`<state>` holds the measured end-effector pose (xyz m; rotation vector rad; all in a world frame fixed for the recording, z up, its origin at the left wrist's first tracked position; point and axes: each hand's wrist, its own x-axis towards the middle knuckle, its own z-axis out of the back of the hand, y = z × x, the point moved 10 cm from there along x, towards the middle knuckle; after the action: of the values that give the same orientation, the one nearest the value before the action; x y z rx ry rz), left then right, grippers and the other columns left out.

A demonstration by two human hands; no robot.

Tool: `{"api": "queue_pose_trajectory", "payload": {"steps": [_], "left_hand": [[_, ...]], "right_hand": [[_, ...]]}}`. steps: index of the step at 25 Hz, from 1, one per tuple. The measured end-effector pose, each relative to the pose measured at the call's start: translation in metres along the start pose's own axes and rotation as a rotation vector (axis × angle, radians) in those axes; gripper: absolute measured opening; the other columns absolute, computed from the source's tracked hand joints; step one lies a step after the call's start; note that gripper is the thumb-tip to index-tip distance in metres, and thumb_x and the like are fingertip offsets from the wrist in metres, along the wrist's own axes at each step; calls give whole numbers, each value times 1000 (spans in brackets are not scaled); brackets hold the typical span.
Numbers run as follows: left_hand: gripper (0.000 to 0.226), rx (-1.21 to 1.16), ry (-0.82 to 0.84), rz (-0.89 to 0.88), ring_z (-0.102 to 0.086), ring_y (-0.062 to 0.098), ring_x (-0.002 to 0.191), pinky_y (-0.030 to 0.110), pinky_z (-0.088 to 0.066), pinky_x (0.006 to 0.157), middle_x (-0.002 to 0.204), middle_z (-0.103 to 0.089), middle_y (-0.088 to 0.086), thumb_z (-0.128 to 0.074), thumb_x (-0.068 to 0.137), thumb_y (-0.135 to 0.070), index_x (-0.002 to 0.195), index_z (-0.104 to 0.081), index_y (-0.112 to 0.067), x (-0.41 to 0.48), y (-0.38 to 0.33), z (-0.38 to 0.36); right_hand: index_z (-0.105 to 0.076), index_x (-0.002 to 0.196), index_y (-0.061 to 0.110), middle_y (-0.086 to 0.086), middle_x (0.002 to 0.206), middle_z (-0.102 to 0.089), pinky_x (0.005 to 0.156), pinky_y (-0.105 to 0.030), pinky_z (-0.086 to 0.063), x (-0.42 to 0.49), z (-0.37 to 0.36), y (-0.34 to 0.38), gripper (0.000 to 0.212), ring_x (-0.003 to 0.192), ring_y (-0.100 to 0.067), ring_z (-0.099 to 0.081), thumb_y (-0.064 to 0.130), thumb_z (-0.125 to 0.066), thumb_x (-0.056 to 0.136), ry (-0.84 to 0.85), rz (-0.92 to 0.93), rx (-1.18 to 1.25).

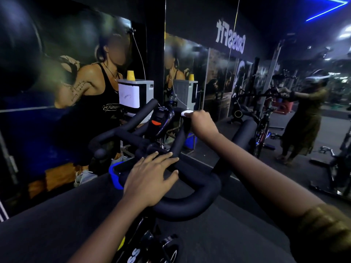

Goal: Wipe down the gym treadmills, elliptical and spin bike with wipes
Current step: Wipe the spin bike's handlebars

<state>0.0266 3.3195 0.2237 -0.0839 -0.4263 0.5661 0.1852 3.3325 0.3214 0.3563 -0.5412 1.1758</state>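
A black spin bike stands right in front of me, its padded handlebar [191, 207] looping across the middle of the view. My left hand [152, 177] rests flat on the centre bar with fingers spread. My right hand [202, 123] grips the tip of an upright inner handlebar horn and holds a white wipe [187, 113] against it. The bike's small black console [161, 118] with an orange button sits just left of that hand. A blue holder [115, 175] is fixed left of my left hand.
A mirror wall [247, 73] runs along the right and shows a person's reflection at another bike. A grey cooler [135, 93] with a yellow cup [130, 75] stands behind the handlebar against a mural wall. Dark rubber floor [57, 224] lies below.
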Motion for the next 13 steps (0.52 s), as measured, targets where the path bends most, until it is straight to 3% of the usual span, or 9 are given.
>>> {"api": "queue_pose_trajectory", "payload": {"steps": [3,5,10,13], "left_hand": [[90,18,6,-14,-21,5,142,33,-20,116,151,-26,-27,2,61,-66,140,-36,-47,1,-1,-1],[88,22,13,-22,-21,7,143,33,-20,116,151,-26,-26,1,63,-66,141,-36,-46,0,-1,-2],[70,23,-1,-31,-22,10,143,30,-22,115,151,-32,-21,-17,77,-60,141,-39,-41,4,0,-4],[51,-2,-71,-42,-26,13,141,28,-23,113,150,-38,-12,-40,92,-47,141,-43,-32,5,0,0]], "right_hand": [[-59,119,15,-12,115,-64,82,-37,-44,-22,-7,10,48,102,-34,-59,-7,-44,79,-8,-11,8],[-56,126,21,-9,120,-63,85,-36,-45,-43,-16,22,53,103,-33,-59,-3,-45,80,36,34,42],[-67,115,18,-18,97,-70,78,-31,-42,-86,-7,28,41,90,-33,-62,0,-49,83,103,44,268],[-71,106,12,-16,91,-72,69,-22,-37,-108,16,26,33,84,-25,-65,-3,-55,82,-21,-53,401]]}}
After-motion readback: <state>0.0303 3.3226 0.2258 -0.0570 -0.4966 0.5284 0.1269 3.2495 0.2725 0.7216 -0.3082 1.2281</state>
